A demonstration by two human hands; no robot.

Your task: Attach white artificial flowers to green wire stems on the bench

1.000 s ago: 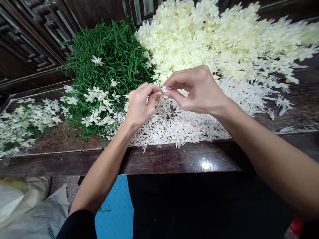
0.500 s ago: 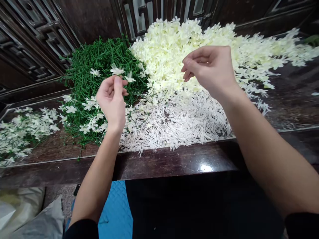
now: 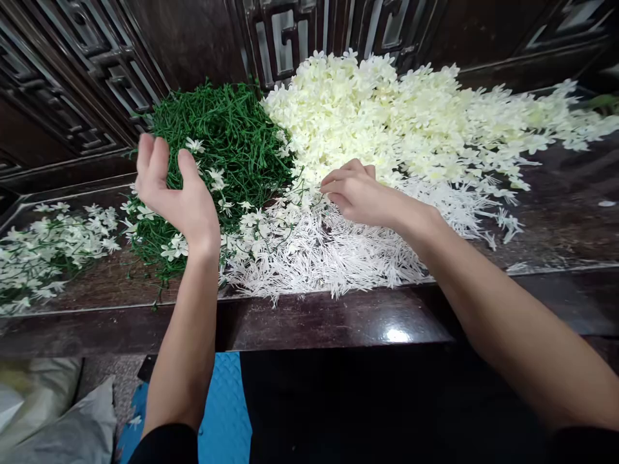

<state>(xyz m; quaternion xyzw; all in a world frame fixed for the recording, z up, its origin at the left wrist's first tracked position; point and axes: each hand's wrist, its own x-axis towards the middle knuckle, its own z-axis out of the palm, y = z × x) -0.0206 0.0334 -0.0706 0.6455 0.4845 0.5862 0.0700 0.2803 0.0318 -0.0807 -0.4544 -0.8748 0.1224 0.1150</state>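
My left hand (image 3: 176,187) is held up, fingers apart, at the left side of a pile of green plastic stems (image 3: 227,135). Nothing shows in it. Small white artificial flowers (image 3: 217,180) lie on those stems just right of the hand. My right hand (image 3: 358,193) reaches in palm down, its fingers closed together, where the heap of cream-white petals (image 3: 338,122) meets a layer of thin white stamens (image 3: 333,258). Whatever its fingertips may hold is too small or hidden to make out. Several white flowers on green stems (image 3: 256,225) lie between the hands.
A separate bunch of white flowers with green stems (image 3: 58,251) lies at the far left. Behind the piles rises a carved dark wooden back (image 3: 193,38). The bench's front edge (image 3: 314,328) runs before me. Sacks (image 3: 72,425) and a blue mat (image 3: 225,406) are below.
My left hand has opened, let go of a white flower and moved left. My right hand has come down and left, from above the petals to the edge of the stamens.
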